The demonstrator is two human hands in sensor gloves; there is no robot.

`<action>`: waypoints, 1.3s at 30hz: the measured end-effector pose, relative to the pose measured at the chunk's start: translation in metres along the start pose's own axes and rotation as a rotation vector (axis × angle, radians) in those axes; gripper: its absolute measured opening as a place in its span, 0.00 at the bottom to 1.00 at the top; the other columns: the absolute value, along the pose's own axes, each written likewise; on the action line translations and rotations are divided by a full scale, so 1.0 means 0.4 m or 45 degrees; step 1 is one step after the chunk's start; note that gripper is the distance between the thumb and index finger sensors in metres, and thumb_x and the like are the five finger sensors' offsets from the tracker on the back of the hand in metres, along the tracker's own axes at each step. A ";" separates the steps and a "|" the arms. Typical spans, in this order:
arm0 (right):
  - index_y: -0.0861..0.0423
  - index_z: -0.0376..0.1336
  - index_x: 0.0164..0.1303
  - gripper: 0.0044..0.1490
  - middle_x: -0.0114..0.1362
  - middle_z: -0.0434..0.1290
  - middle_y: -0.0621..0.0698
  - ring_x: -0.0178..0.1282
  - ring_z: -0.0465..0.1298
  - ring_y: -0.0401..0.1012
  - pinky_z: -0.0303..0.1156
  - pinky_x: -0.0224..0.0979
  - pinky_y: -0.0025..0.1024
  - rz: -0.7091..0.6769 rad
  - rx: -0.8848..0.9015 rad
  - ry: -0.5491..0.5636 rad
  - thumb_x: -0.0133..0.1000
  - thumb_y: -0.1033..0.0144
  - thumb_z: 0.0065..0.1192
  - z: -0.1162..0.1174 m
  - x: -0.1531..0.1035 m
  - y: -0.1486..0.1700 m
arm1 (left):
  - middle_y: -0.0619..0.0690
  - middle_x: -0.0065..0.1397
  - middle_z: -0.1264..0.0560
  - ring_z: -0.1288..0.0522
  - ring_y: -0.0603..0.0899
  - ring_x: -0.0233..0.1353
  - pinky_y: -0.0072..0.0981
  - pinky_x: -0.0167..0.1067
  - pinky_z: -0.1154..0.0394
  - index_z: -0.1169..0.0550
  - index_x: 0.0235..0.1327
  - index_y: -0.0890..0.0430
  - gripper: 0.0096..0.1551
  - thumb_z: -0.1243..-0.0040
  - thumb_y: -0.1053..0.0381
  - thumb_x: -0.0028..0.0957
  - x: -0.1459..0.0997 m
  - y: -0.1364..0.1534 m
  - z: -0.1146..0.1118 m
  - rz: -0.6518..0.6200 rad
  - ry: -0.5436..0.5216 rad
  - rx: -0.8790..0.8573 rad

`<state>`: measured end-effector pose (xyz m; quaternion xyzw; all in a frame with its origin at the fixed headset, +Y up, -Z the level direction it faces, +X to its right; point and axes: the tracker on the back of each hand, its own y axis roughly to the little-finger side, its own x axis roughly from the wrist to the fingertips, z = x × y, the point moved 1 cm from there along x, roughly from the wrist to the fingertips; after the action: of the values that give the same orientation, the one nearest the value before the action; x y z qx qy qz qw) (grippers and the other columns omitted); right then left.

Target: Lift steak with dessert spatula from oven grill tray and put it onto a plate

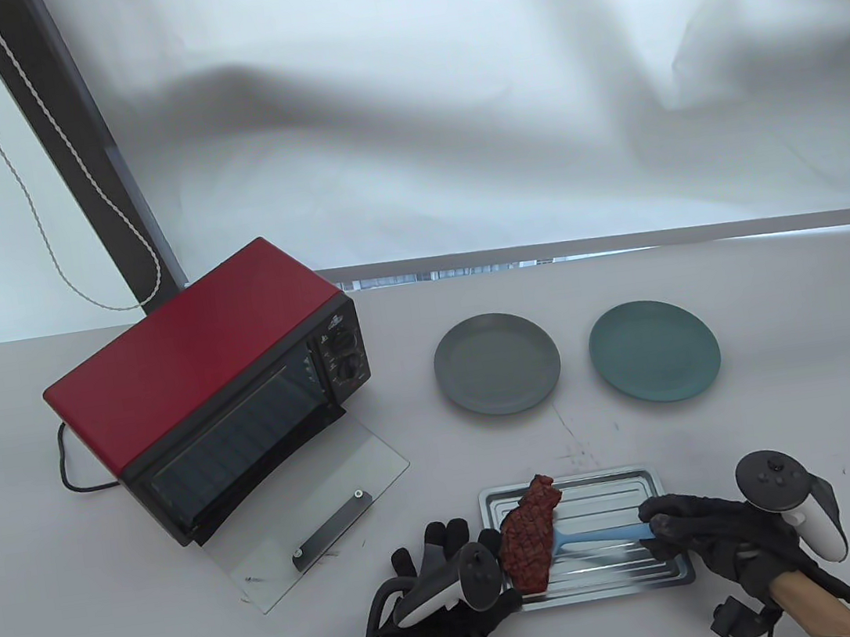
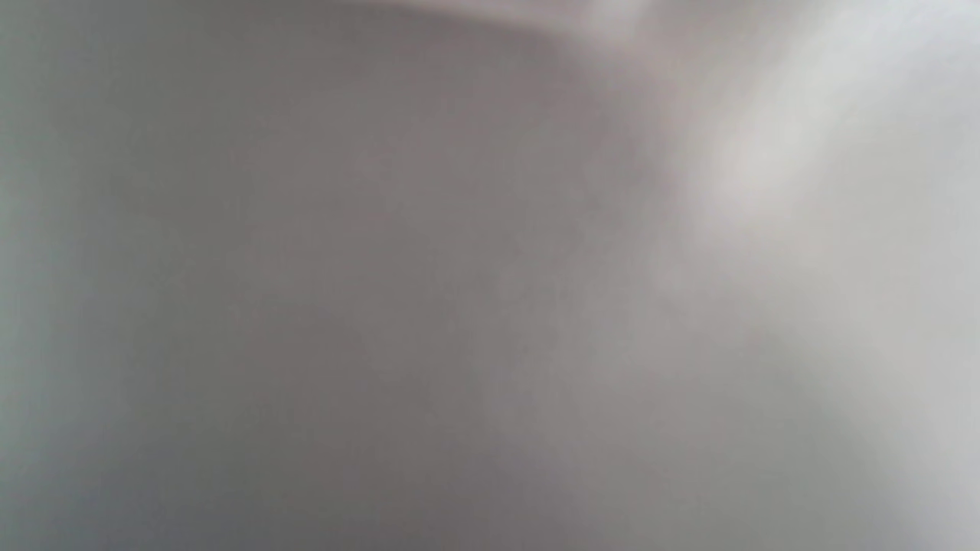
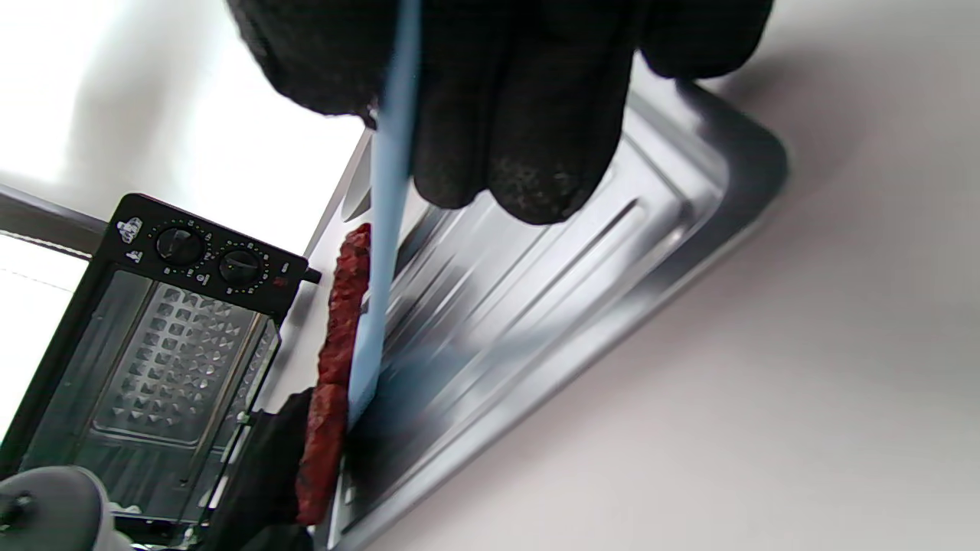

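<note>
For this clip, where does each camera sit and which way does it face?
Table view: above the table, looking down at oven, two plates, tray; left hand and right hand enter from the bottom edge.
Left wrist view: only grey blur; no body part discernible.
Right wrist view: on the right wrist, tilted, looking along the spatula toward the steak; fingers at top.
Table and right wrist views share the steak, tray, spatula and oven.

Prob. a staged recording setup, not a real kitchen: white sheet backdrop behind plain table w/ toaster oven far left.
</note>
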<state>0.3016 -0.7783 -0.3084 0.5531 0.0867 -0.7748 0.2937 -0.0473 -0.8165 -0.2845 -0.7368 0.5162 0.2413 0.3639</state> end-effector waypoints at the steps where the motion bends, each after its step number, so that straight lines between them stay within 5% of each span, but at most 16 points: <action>1: 0.59 0.65 0.73 0.29 0.66 0.82 0.66 0.62 0.81 0.71 0.61 0.79 0.52 0.009 0.046 -0.018 0.65 0.59 0.63 -0.001 0.002 0.004 | 0.54 0.84 0.82 0.81 0.65 0.82 0.76 0.68 0.75 0.76 0.77 0.40 0.48 0.72 0.26 0.60 0.000 0.000 0.000 0.000 -0.001 -0.001; 20: 0.55 0.66 0.70 0.26 0.66 0.81 0.61 0.63 0.83 0.54 0.65 0.76 0.54 0.103 0.514 -0.043 0.63 0.61 0.64 -0.064 0.006 0.059 | 0.59 0.87 0.75 0.73 0.68 0.85 0.78 0.70 0.67 0.71 0.81 0.44 0.46 0.72 0.28 0.62 -0.006 -0.010 0.013 0.006 -0.094 0.060; 39: 0.55 0.65 0.69 0.25 0.65 0.81 0.58 0.61 0.84 0.49 0.64 0.74 0.57 -0.152 0.890 -0.038 0.64 0.60 0.63 -0.119 -0.058 -0.002 | 0.63 0.89 0.65 0.64 0.71 0.85 0.80 0.69 0.61 0.58 0.87 0.49 0.44 0.71 0.30 0.63 -0.174 -0.035 0.161 0.079 -0.709 0.265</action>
<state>0.3446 -0.7473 -0.3053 0.6028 -0.1558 -0.7814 0.0421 -0.0573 -0.7225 -0.2695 -0.5849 0.4407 0.3907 0.5577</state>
